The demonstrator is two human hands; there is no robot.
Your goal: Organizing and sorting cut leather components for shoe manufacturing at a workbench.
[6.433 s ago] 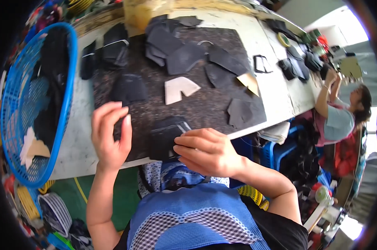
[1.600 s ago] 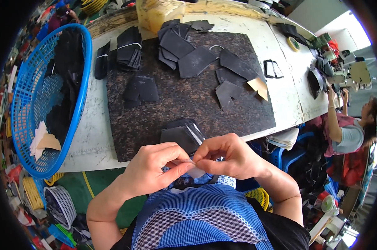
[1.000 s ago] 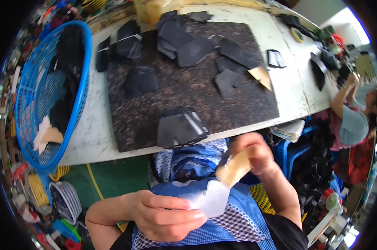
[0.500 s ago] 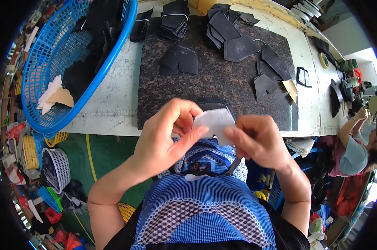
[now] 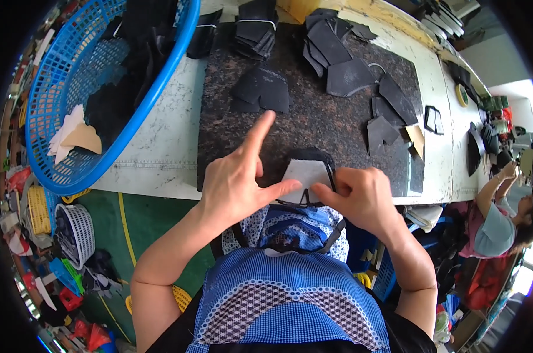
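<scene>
A grey-white trapezoid piece of thin sheet material (image 5: 309, 172) lies on a slightly larger black piece (image 5: 329, 159) at the slab's near edge. A dark V-shaped notch shows at the lower rim. My left hand (image 5: 234, 182) is open: its index finger stretches away toward some black cut pieces (image 5: 272, 88), while its thumb touches the pale piece's lower left. My right hand (image 5: 360, 194) is closed, fingers curled at the right side of the stack and thumb pressing the pale piece's lower right. What lies under the curled fingers is hidden.
A speckled dark stone slab (image 5: 219, 141) covers the table's middle. Banded black stacks (image 5: 256, 29) and loose black pieces (image 5: 349, 76) lie toward the back. At left stands a blue basket (image 5: 125, 138) with black material. Another person (image 5: 496, 223) sits at far right.
The pale piece has gone from between both hands down onto the black piece. My left index finger has extended forward. The view has shifted slightly.
</scene>
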